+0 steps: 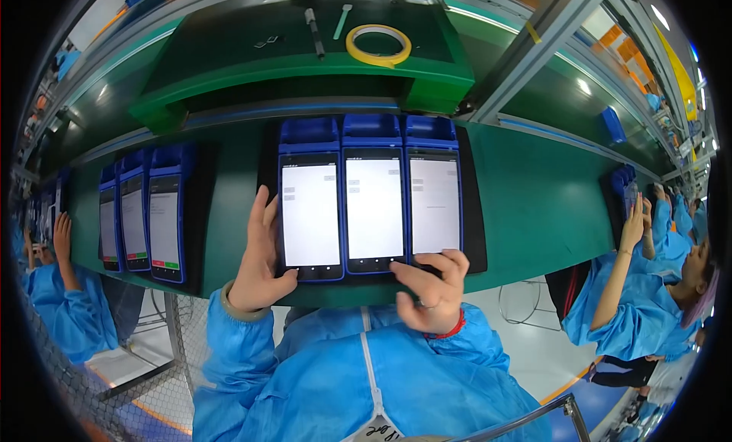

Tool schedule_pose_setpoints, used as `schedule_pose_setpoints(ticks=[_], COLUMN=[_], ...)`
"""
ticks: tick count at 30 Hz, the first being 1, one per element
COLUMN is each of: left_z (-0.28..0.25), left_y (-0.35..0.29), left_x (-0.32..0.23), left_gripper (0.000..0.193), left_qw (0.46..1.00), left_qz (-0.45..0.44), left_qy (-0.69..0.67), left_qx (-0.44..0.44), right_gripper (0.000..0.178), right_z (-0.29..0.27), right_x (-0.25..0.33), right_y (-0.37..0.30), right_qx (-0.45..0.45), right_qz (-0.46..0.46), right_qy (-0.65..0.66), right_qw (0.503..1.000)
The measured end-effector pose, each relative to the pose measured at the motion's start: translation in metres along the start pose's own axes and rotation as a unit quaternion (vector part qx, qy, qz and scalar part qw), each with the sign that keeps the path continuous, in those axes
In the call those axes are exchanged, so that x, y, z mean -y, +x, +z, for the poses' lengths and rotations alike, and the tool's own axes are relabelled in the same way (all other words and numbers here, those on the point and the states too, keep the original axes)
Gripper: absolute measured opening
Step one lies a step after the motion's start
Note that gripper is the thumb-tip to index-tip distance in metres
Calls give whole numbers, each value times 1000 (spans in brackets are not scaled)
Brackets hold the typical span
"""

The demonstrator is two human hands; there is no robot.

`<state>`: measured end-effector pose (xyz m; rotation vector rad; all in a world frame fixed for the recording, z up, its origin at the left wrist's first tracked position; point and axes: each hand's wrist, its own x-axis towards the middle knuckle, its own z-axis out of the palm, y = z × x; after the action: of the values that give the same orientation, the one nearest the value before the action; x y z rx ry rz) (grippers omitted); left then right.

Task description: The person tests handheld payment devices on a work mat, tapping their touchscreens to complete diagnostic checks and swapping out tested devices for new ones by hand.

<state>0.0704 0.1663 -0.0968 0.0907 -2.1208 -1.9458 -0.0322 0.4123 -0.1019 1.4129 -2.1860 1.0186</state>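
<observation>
Three blue handheld payment terminals lie side by side in front of me with their white screens lit: a left one point(310, 213), a middle one point(374, 205) and a right one point(435, 205). My left hand point(261, 270) rests along the outer edge of the left terminal, fingers stretched and thumb at its lower left corner. Over the lower edges of the middle and right terminals hovers my right hand point(436, 289), its fingers apart and partly bent. One fingertip is at the bottom of the middle screen; whether it presses is unclear. Neither hand grips anything.
The terminals lie on a black mat point(474, 213) on a green table point(534, 205). More blue terminals point(165, 221) stand at left. A green raised shelf point(305, 80) holds yellow tape point(379, 45) and a marker point(314, 34). Co-workers in blue sit on both sides.
</observation>
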Motion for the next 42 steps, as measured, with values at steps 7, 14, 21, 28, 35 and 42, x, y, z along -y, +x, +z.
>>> schedule_pose_setpoints(ticks=[7, 14, 21, 28, 35, 42], left_z=[-2, -10, -76, -344, -463, -475], left_y=[3, 0, -36, -102, -108, -106], left_x=[1, 3, -36, -22, 46, 27], left_gripper=[103, 100, 53, 23, 19, 27], left_qw=[999, 1000, 985, 767, 810, 836], left_qz=[-7, 7, -6, 50, -226, -356], left_qy=[-38, -17, 57, 205, 127, 192], left_qx=[20, 11, -162, -606, -527, -371], right_gripper=[32, 31, 20, 21, 17, 16], right_z=[15, -8, -30, -23, -20, -24], right_x=[19, -7, -71, -86, -71, -60], right_y=[20, -3, -55, -68, -58, -42], right_qx=[61, -90, -213, -269, -258, -264], right_qz=[22, 158, 243, 249, 234, 198], right_qy=[15, 12, -59, -16, -98, -90], right_qw=[998, 983, 944, 930, 932, 940])
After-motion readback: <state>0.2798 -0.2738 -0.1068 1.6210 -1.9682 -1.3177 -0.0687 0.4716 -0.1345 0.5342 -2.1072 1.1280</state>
